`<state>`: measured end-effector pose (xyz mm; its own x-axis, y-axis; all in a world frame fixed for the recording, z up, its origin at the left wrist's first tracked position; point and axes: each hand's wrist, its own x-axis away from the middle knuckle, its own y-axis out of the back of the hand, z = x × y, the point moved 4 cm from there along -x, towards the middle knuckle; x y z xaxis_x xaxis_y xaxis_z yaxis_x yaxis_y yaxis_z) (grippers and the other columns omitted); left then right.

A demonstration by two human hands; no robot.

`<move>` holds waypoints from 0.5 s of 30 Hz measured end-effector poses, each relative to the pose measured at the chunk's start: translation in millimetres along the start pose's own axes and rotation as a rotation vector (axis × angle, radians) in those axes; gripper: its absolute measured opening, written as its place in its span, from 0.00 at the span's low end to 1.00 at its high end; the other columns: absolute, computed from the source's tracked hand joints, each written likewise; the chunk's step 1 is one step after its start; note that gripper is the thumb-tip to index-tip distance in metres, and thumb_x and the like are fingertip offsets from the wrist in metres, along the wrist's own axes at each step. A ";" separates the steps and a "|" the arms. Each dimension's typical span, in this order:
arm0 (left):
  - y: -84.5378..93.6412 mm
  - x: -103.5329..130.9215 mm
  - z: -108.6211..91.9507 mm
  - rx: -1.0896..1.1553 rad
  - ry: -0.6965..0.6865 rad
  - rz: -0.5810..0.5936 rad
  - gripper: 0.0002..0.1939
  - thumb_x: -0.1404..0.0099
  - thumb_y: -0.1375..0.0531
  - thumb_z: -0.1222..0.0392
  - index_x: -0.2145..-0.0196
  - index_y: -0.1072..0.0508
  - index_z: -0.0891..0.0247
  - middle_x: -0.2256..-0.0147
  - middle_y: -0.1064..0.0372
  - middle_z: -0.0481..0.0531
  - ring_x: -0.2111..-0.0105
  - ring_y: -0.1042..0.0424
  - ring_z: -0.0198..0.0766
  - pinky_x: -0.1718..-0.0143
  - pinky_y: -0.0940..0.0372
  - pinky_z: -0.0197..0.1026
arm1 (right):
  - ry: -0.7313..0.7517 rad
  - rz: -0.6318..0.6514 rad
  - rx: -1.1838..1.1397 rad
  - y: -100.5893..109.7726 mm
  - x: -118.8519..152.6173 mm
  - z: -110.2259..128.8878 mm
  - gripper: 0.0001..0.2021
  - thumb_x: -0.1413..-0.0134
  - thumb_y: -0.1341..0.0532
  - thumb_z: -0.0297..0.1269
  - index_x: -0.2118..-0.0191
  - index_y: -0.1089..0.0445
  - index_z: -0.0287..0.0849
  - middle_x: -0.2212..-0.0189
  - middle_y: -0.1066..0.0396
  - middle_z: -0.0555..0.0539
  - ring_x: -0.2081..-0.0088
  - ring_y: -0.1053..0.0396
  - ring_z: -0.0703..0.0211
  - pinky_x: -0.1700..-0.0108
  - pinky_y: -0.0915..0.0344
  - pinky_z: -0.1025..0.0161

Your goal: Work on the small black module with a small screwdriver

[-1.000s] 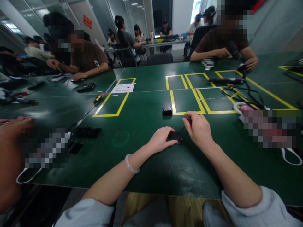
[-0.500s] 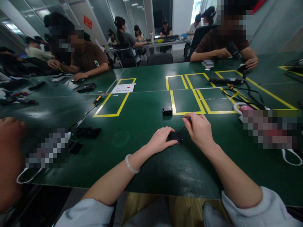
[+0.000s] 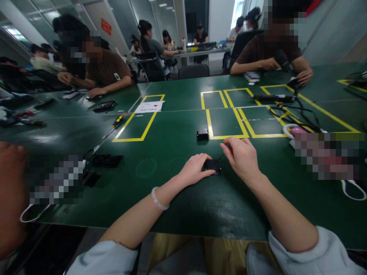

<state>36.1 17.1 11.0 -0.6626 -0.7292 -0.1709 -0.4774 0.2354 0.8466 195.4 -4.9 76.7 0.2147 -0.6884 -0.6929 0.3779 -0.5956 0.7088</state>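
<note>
My left hand grips a small black box-shaped part against the green table, fingers behind it and thumb along its near edge. Pinched in my right hand is a thin dark tool, which looks like a small screwdriver. Its shaft slants down toward the far right corner of the black part; whether the tip touches is too small to tell. Most of the tool's handle is hidden by my fingers. Beyond my hands sits a second black block-shaped part, apart from both.
Yellow tape marks rectangles on the table. At left lie a yellow-and-black screwdriver, black parts and a blurred-out phone-like object. Black cables and a tape roll are at right. A co-worker's arm enters at left.
My right hand has turned very slightly about the tool. My left hand and the black part stay in place.
</note>
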 end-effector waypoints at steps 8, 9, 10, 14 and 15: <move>1.3 0.4 -0.7 -0.010 -0.001 0.005 0.19 0.37 0.40 0.47 0.55 0.35 0.61 0.57 0.33 0.53 0.56 0.33 0.45 0.54 0.37 0.46 | 0.010 0.000 -0.013 -2.4 0.8 -0.4 0.08 0.37 0.50 0.33 0.60 0.35 0.41 0.68 0.28 0.47 0.66 0.33 0.59 0.61 0.45 0.61; 1.3 0.4 -0.8 -0.011 -0.002 0.005 0.19 0.37 0.40 0.47 0.55 0.35 0.61 0.58 0.33 0.53 0.56 0.33 0.45 0.54 0.37 0.46 | 0.009 -0.002 -0.020 -2.1 0.9 -0.4 0.08 0.37 0.51 0.33 0.60 0.35 0.41 0.68 0.28 0.47 0.66 0.33 0.59 0.61 0.45 0.61; 1.2 0.3 -0.8 -0.012 -0.002 0.005 0.19 0.37 0.40 0.47 0.55 0.35 0.61 0.58 0.33 0.53 0.56 0.33 0.45 0.54 0.37 0.46 | 0.008 0.000 -0.026 -1.7 0.9 -0.3 0.08 0.37 0.50 0.34 0.60 0.35 0.41 0.68 0.28 0.47 0.66 0.33 0.59 0.61 0.45 0.61; 0.9 0.0 -0.5 -0.006 0.010 0.001 0.19 0.37 0.40 0.47 0.55 0.35 0.61 0.58 0.33 0.54 0.57 0.33 0.45 0.55 0.37 0.47 | 0.012 0.011 -0.023 1.0 0.4 0.7 0.09 0.37 0.48 0.38 0.65 0.35 0.42 0.73 0.30 0.49 0.71 0.35 0.60 0.62 0.45 0.61; 0.9 0.0 -0.4 -0.002 0.013 -0.001 0.19 0.37 0.40 0.47 0.55 0.35 0.61 0.58 0.33 0.54 0.57 0.33 0.45 0.55 0.37 0.47 | 0.013 0.014 -0.022 1.4 0.2 1.0 0.09 0.37 0.48 0.38 0.65 0.35 0.42 0.73 0.30 0.49 0.71 0.36 0.60 0.63 0.45 0.61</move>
<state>35.9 17.0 12.0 -0.6550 -0.7374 -0.1651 -0.4767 0.2337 0.8474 195.1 -6.3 77.6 0.2317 -0.6909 -0.6848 0.3945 -0.5768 0.7154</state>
